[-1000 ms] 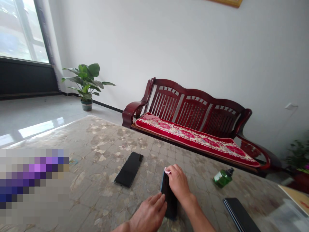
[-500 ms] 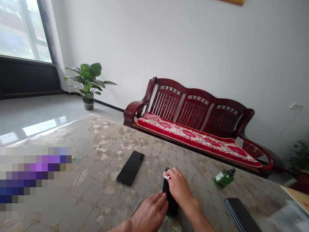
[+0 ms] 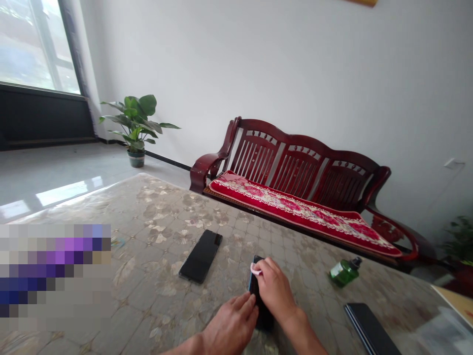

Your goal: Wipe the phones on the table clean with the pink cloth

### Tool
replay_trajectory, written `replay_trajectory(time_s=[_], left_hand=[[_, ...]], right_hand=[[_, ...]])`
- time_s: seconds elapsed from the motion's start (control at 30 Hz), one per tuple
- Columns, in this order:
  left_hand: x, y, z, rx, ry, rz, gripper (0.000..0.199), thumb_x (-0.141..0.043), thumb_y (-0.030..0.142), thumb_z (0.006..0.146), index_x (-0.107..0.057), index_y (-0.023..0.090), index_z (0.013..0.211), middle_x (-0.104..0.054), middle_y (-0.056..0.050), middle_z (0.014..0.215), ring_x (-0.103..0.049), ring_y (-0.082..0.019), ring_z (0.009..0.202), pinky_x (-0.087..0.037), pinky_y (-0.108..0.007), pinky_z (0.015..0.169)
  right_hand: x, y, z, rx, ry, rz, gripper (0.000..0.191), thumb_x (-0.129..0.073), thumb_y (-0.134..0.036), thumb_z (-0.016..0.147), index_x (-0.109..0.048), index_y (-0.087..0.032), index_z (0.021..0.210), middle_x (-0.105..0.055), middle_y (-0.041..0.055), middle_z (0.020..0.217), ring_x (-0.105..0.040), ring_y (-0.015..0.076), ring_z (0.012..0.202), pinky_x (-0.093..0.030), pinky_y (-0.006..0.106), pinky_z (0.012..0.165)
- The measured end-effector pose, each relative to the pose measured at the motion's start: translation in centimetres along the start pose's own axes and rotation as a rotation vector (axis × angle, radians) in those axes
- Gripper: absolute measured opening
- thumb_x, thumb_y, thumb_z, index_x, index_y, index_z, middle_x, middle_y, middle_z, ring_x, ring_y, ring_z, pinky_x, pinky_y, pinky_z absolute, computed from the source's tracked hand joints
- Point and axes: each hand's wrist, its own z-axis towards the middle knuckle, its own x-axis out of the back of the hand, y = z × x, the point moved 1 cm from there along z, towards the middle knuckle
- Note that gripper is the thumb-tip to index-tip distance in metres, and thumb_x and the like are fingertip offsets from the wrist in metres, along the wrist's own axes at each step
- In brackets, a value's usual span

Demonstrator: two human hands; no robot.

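Observation:
A black phone (image 3: 263, 318) lies on the table between my hands, partly covered by them. My left hand (image 3: 233, 321) holds it at its left side, fingers together and pressed along the edge. Over the phone's upper part, my right hand (image 3: 276, 288) pinches a small white pad (image 3: 255, 269) against the screen near the top left corner. A second dark phone (image 3: 201, 256) lies flat to the left, apart from both hands.
To the right stand a green bottle (image 3: 344, 272) with a black top and, nearer, a dark phone-like device (image 3: 369, 328). A patterned cover lies over the table (image 3: 148, 276). Beyond are a red wooden bench (image 3: 295, 167) and a potted plant (image 3: 136, 125). A blurred patch hides the left edge.
The view has shifted very slightly. Both hands, the pad and the phone stay almost where they were.

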Motion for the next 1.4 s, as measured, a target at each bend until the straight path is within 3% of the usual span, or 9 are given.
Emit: replay_trajectory(time_s=[0.2,0.47,0.7,0.97,1.23,1.4], left_hand=[[-0.5,-0.3,-0.1,-0.009,0.022,0.029,0.038,-0.055,0.019,0.090,-0.054,0.006,0.125,-0.058,-0.020,0.129,-0.054,-0.030,0.121,-0.045,-0.038,0.100],[-0.3,-0.2,0.0,0.002,0.053,0.035,0.032,-0.055,0.018,0.090,-0.058,0.007,0.121,-0.061,-0.017,0.127,-0.057,-0.028,0.117,-0.048,-0.036,0.099],[-0.5,-0.2,-0.1,-0.008,0.016,0.031,0.037,-0.054,0.021,0.092,-0.054,0.004,0.125,-0.058,-0.020,0.130,-0.054,-0.031,0.121,-0.047,-0.039,0.100],[-0.4,-0.1,0.0,0.004,0.012,0.026,0.034,-0.054,0.020,0.091,-0.057,0.005,0.122,-0.059,-0.018,0.129,-0.055,-0.030,0.119,-0.046,-0.038,0.101],[0.1,-0.1,-0.1,-0.027,-0.031,0.018,0.042,-0.054,0.022,0.089,-0.054,0.001,0.125,-0.054,-0.023,0.134,-0.051,-0.033,0.124,-0.045,-0.040,0.102],[-0.2,-0.3,0.1,-0.002,-0.043,0.001,0.042,-0.054,0.021,0.087,-0.054,0.003,0.126,-0.054,-0.022,0.134,-0.050,-0.031,0.125,-0.043,-0.039,0.104]], right_hand=[[-0.6,0.1,4.0,-0.020,0.025,-0.057,0.031,-0.042,-0.007,0.091,-0.064,-0.026,0.081,-0.062,-0.0002,0.077,-0.059,0.0153,0.072,-0.043,0.024,0.068],[-0.4,0.7,0.6,-0.019,-0.011,-0.084,0.026,-0.046,-0.006,0.088,-0.063,-0.024,0.082,-0.064,0.0013,0.083,-0.061,0.0155,0.080,-0.040,0.023,0.071],[-0.2,1.2,2.9,-0.066,0.024,-0.090,0.029,-0.042,-0.007,0.090,-0.064,-0.024,0.082,-0.066,0.0029,0.084,-0.061,0.0153,0.080,-0.040,0.024,0.076],[0.5,1.1,-0.8,-0.028,-0.047,0.012,0.024,-0.045,-0.009,0.089,-0.061,-0.024,0.079,-0.062,0.0013,0.084,-0.061,0.0154,0.081,-0.039,0.022,0.072],[0.5,2.9,1.7,-0.134,0.019,-0.017,0.021,-0.047,-0.012,0.089,-0.062,-0.023,0.079,-0.063,0.0037,0.086,-0.061,0.0183,0.084,-0.040,0.025,0.072],[0.4,2.1,-0.9,-0.064,-0.010,0.062,0.023,-0.045,-0.011,0.089,-0.059,-0.023,0.076,-0.062,0.0018,0.083,-0.061,0.0163,0.081,-0.040,0.024,0.071]])
